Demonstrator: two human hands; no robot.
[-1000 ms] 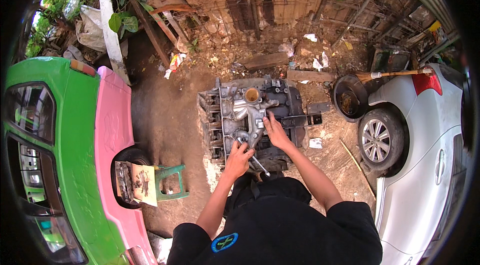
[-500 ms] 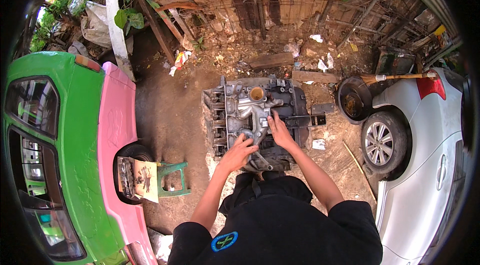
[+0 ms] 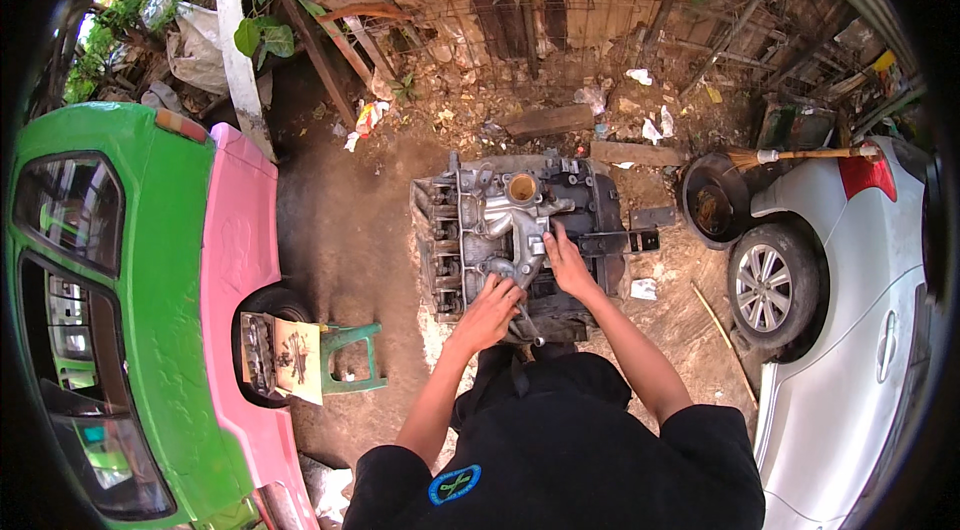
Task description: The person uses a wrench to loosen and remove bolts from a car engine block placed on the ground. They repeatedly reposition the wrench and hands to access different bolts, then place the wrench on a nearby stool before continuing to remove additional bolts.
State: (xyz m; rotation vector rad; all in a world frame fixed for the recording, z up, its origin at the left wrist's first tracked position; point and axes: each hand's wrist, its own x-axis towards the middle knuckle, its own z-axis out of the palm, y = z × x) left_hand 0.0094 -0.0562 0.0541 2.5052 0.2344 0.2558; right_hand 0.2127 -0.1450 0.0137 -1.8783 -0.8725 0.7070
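Engine (image 3: 470,240) just off centre, toward 3 o'clock

From it, a green-and-pink car (image 3: 240,220) stands at 9 o'clock, a green stool (image 3: 350,334) at 8. At its 7 o'clock, the left hand (image 3: 489,312) bends over a metal tool (image 3: 530,322); whether clamped, I cannot tell. At 4, the right hand (image 3: 570,266) touches the silver manifold (image 3: 528,242), fingers outstretched.

- Both hands out front, near each other but apart, backs up; the right set farther forward.
- Left hand (image 3: 490,313): fingers bent and curled, knuckles up; undersides of the fingers hidden.
- Right hand (image 3: 568,265): fingers fairly straight, aimed forward and slightly left; palm turned down, hidden.
- Left forearm (image 3: 438,392) bare, slanting forward and inward.
- Right forearm (image 3: 628,345) bare, angled inward likewise.
- Upper arms in short black sleeves (image 3: 715,455).
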